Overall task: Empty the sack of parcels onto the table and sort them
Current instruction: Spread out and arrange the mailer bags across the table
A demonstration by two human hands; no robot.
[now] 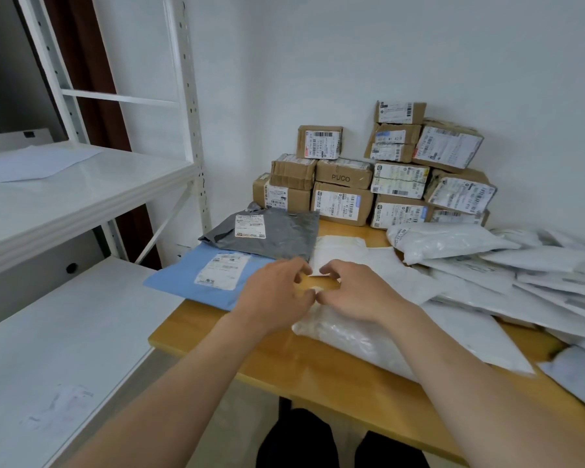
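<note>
On the wooden table (200,329), the left hand (277,293) and right hand (352,293) met with curled fingers at a white bag (352,256) corner — whether they pinched it could not be told — with brown boxes (343,202) stacked beyond them.

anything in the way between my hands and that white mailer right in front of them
Nothing visible. The left hand and right hand are right at the near edge of the white mailer, with only bare table showing between them. Whether either hand actually grips it is unclear.
</note>
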